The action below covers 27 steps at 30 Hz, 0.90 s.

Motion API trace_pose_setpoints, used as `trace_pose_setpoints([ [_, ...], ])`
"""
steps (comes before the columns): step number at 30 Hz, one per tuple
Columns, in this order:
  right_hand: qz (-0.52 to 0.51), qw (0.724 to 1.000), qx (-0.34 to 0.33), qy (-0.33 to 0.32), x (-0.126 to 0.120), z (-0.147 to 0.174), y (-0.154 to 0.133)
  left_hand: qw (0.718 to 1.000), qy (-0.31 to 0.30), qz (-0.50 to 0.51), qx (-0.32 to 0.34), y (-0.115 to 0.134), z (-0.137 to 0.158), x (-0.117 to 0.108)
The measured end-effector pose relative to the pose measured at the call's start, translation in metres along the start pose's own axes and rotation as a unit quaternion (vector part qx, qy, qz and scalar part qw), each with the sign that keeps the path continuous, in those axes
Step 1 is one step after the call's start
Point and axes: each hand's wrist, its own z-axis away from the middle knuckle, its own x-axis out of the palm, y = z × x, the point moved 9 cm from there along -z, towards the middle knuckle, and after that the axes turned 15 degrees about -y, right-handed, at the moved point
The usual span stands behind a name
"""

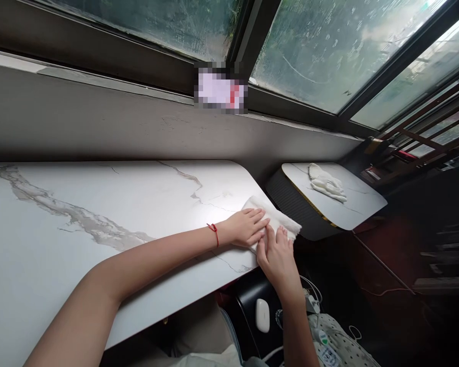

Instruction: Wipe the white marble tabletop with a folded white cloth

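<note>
A folded white cloth (pixel 281 219) lies at the right end of the white marble-patterned table (pixel 130 204), partly reaching past its edge. My left hand (pixel 247 228) rests flat on the cloth with fingers stretched out; a red string bracelet (pixel 213 233) circles that wrist. Beside it, my right hand (pixel 278 260) has its bent fingers on the cloth's near side, at the corner of the table. Its fingertips touch the cloth, and the fingers of both hands nearly meet. Part of the cloth is hidden under the hands.
A smaller marble-topped table (pixel 352 199) stands to the right, with a crumpled white cloth (pixel 325 182) on it. Below the near edge are a black surface (pixel 248 300) with a white oval case (pixel 262 315) and white cables (pixel 311 288). Windows (pixel 309 51) line the far wall.
</note>
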Motion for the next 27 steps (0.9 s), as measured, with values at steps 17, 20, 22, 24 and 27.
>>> trace_pose_setpoints([
  [17,-0.072,0.960,-0.216,-0.164,0.023,-0.175,-0.013,0.986,-0.010,0.046,-0.163,-0.117,0.026,0.001],
  [20,-0.094,0.951,-0.227,-0.186,0.016,-0.201,-0.024,0.983,-0.004,0.049,-0.178,-0.134,0.033,0.000],
  [22,-0.110,0.947,-0.230,-0.194,0.013,-0.217,-0.034,0.979,-0.002,0.048,-0.199,-0.144,0.037,-0.001],
  [24,-0.122,0.946,-0.238,-0.185,0.010,-0.230,-0.046,0.973,-0.001,0.046,-0.226,-0.152,0.041,-0.001],
  [27,-0.138,0.945,-0.266,-0.134,0.002,-0.243,-0.070,0.963,0.004,0.047,-0.264,-0.166,0.049,-0.003],
])
